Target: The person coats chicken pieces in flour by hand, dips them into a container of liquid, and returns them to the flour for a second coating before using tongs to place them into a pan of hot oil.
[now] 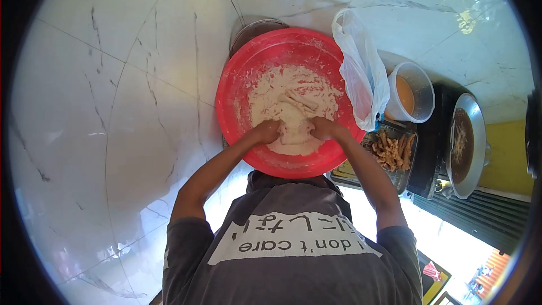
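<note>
A large red basin [237, 79] stands in front of my body with pale flour [265, 90] spread over its bottom. Both hands are down in the flour, on either side of a floury mound [294, 127]. My left hand [268, 131] has its fingers curled inward, their tips hidden by the powder. Opposite it, my right hand [323, 129] is curled the same way, its fingertips also buried. What they grip does not show. Just beyond the hands, a few flour-coated strips [299, 100] lie in the basin.
A white plastic bag [361, 73] hangs over the basin's right rim. Beside it are a clear bucket [420, 93] of orange-brown liquid and a tray of brown fried pieces [392, 151]. Farther right sits a wide pan [479, 152] with brown liquid. Marbled tiles [113, 135] surround the left side.
</note>
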A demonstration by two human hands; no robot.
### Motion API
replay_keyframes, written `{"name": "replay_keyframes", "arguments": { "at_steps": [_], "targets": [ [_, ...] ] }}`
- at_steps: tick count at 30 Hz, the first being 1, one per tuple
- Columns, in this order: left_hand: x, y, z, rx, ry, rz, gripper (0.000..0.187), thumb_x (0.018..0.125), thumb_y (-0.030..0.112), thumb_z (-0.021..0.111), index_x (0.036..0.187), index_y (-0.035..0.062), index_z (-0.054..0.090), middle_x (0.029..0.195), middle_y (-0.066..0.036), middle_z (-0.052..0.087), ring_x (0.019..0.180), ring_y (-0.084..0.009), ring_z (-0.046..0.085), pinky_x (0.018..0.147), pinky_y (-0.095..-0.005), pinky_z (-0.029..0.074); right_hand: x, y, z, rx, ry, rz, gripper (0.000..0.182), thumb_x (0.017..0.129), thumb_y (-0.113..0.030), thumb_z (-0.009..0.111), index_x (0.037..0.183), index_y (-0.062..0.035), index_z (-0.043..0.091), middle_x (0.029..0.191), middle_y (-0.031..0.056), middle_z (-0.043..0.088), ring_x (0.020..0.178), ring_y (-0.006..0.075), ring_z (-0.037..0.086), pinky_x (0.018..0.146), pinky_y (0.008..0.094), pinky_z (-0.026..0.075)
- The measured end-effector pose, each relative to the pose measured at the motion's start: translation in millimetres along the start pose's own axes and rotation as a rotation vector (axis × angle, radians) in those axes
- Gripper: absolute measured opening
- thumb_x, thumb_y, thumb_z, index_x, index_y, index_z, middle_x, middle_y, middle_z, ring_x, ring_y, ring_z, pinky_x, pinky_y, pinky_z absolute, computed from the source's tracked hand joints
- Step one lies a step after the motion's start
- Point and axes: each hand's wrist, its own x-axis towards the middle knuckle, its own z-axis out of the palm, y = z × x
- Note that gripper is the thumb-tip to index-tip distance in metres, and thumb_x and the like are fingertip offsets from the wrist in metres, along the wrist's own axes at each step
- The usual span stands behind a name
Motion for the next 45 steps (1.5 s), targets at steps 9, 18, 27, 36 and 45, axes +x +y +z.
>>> {"name": "replay_keyframes", "arguments": {
  "at_steps": [9,18,27,36,45],
  "targets": [
    [-6.4,39.1,6.0,-0.025,-0.464,0.044,0.049,0.070,0.033,0.068,0.108,0.0044,0.058,0.098,-0.018,0.062,0.094,-0.0330,0.058,0.081,-0.0396,0.045,-7.4,-29.7,13.2,-0.198,-0.326,-0.070,0.030,0.074,-0.029,0.066,0.094,-0.0064,0.065,0.084,0.0143,0.064,0.080,0.0287,0.062,0.071,0.0356,0.047],
    [-12.6,47.8,12.5,0.054,-0.288,0.066,0.044,0.069,0.025,0.070,0.106,0.0020,0.059,0.090,-0.020,0.063,0.086,-0.0335,0.060,0.077,-0.0375,0.046,5.5,-23.2,37.9,-0.355,-0.168,-0.085,0.042,0.071,-0.037,0.070,0.099,-0.0069,0.065,0.088,0.0164,0.064,0.082,0.0293,0.062,0.072,0.0363,0.048],
    [-24.6,50.2,0.1,0.076,-0.306,0.091,0.045,0.069,0.023,0.069,0.108,0.0028,0.058,0.091,-0.019,0.063,0.088,-0.0344,0.060,0.077,-0.0397,0.046,-5.9,-26.9,22.6,-0.186,-0.260,-0.080,0.049,0.062,-0.029,0.077,0.102,-0.0041,0.064,0.085,0.0123,0.066,0.078,0.0236,0.061,0.072,0.0320,0.048],
    [-16.0,42.3,-29.4,-0.174,-0.367,0.053,0.054,0.069,0.028,0.071,0.115,0.0058,0.055,0.103,-0.019,0.060,0.098,-0.0328,0.057,0.084,-0.0375,0.045,-15.4,-33.2,-18.1,0.163,-0.302,0.027,0.028,0.073,-0.015,0.066,0.100,-0.0084,0.065,0.079,0.0097,0.066,0.067,0.0159,0.061,0.061,0.0278,0.048],
    [-12.3,42.0,11.5,0.033,-0.435,0.072,0.058,0.069,0.031,0.072,0.116,0.0036,0.053,0.103,-0.020,0.059,0.097,-0.0323,0.057,0.082,-0.0377,0.045,-5.6,-24.6,32.6,-0.271,-0.240,-0.136,0.033,0.075,-0.027,0.062,0.100,-0.0059,0.063,0.094,0.0184,0.064,0.089,0.0311,0.061,0.076,0.0374,0.048]
  ]
}}
